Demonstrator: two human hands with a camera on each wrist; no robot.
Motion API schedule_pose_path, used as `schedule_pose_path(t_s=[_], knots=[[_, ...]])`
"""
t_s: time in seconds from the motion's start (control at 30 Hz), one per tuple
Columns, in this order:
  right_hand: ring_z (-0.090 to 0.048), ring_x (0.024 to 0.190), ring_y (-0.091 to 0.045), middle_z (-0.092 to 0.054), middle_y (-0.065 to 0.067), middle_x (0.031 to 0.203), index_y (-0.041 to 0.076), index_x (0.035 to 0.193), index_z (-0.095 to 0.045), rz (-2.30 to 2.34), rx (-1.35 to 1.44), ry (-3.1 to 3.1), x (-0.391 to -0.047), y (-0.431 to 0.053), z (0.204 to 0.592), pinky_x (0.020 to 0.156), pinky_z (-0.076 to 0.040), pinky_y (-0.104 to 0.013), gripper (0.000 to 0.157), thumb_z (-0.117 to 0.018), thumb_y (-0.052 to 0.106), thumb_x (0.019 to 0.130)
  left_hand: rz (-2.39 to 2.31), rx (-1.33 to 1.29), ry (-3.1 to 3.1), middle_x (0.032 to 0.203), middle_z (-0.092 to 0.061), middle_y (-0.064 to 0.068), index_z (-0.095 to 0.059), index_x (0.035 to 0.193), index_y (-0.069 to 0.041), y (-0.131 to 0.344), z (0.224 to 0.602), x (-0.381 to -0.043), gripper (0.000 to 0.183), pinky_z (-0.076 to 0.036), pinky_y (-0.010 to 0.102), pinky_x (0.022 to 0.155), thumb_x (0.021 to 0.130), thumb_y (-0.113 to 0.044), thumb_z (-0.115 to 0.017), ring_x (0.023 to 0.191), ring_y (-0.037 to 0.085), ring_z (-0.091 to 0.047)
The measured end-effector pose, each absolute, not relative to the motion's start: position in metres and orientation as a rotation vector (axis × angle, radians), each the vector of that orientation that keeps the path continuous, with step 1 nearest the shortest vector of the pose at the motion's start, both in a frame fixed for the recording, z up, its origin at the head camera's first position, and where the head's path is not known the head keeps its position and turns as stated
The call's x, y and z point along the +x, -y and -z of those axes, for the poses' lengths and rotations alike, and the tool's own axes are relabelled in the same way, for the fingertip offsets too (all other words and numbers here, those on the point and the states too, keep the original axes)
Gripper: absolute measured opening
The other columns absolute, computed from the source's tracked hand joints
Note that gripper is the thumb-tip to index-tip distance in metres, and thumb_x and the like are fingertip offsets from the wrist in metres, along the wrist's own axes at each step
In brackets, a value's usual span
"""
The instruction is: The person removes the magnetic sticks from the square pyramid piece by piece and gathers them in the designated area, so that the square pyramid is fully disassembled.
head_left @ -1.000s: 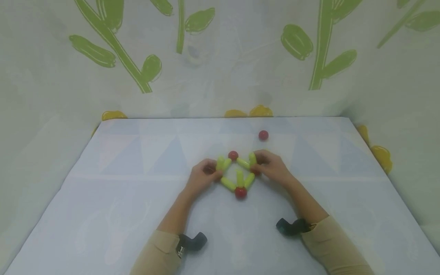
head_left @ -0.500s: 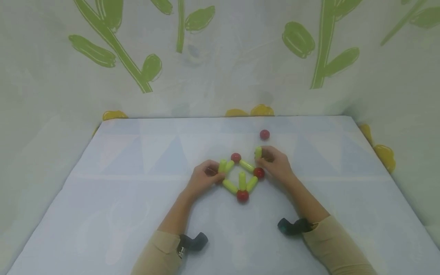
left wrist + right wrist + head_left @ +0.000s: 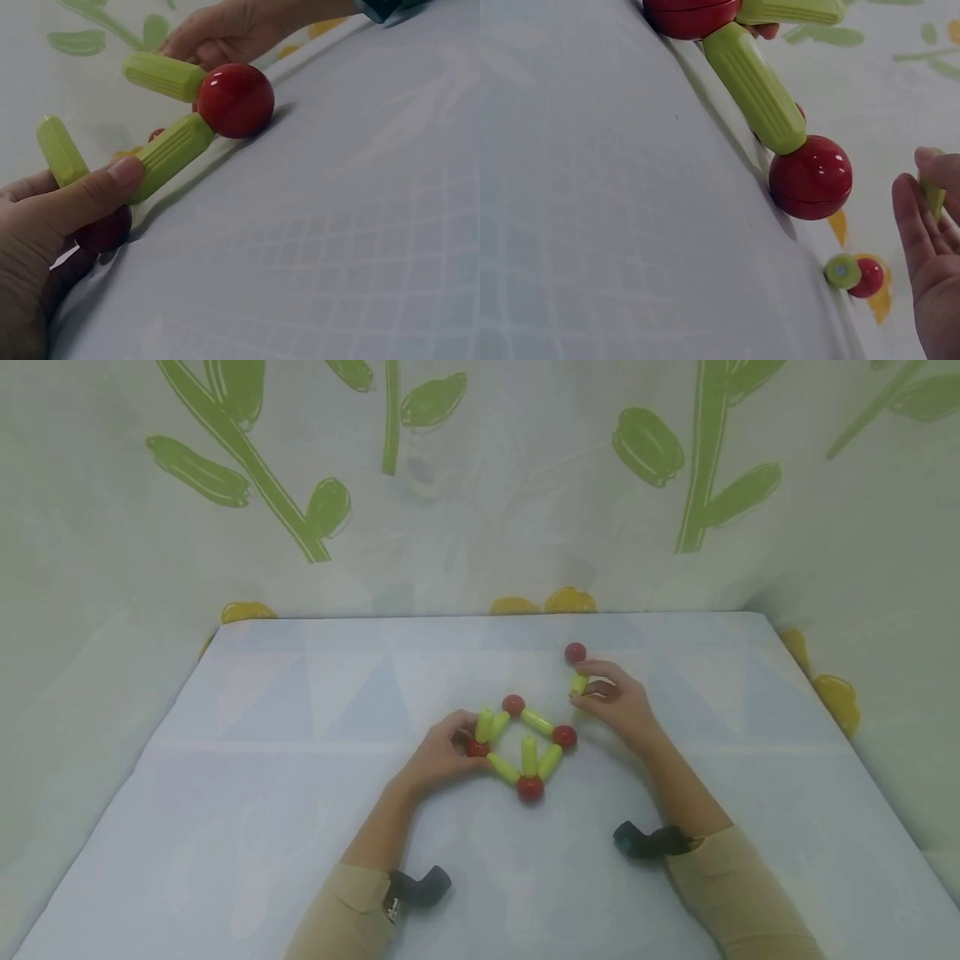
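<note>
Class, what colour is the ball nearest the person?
Glossy red; the ball shows best in the left wrist view.

Head view looks down — closer wrist views share red balls [image 3: 530, 789].

Diamond frame [image 3: 537, 722] of red balls [image 3: 530, 788] and lime rods [image 3: 503, 767] on bench [image 3: 225, 827], two rods [image 3: 529, 756] upright; loose rod [image 3: 579, 683] pinched, near separate ball [image 3: 575, 652].
</note>
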State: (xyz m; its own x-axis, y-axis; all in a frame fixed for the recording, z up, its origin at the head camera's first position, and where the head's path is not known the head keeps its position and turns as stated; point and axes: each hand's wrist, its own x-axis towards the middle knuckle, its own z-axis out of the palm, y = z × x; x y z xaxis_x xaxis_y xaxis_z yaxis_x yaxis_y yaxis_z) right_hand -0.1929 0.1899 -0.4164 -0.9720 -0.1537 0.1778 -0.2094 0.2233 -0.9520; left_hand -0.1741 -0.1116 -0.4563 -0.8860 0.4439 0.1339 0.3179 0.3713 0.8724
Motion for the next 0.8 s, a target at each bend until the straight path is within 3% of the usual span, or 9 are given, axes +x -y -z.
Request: schedule_pose_path(t_s=[0.27, 0.53, 0.8], knots=[[-0.058, 0.094, -0.004, -0.043, -0.020, 0.136, -0.006, 0.119, -0.051, -1.973, 0.389, 2.304, -0.195, -0.196, 0.421, 0.083, -0.049, -0.013, 0.038, -0.066, -0.004, 0.084, -1.551, 0.688, -2.512, 0.099, -0.060, -0.006, -0.058, 0.112, -0.018, 0.110, 0.455, -0.172, 0.051, -0.051, 0.026, 0.078, 0.069, -0.021, -0.084, 0.088, 0.013, -0.058], [-0.058, 0.102, -0.006, -0.046, -0.007, 0.138, 0.006, 0.120, -0.053, -1.808, 0.188, 2.523, -0.203, -0.211, 0.423, 0.084, -0.048, -0.013, 0.043, -0.072, 0.020, 0.084, -1.542, 0.637, -2.538, 0.102, -0.060, -0.005, -0.058, 0.112, -0.017, 0.108, 0.452, -0.172, 0.049, -0.051, 0.028, 0.079, 0.070, -0.020, -0.083, 0.090, 0.013, -0.058], [-0.055, 0.097, 0.001, -0.042, -0.012, 0.141, 0.003, 0.120, -0.052, -1.716, 0.173, 2.632, -0.206, -0.241, 0.427, 0.082, -0.045, -0.007, 0.039, -0.069, 0.017, 0.087, -1.562, 0.585, -2.592, 0.103, -0.059, -0.003, -0.056, 0.114, -0.017, 0.106, 0.455, -0.171, 0.051, -0.051, 0.031, 0.080, 0.071, -0.023, -0.082, 0.091, 0.014, -0.057]])
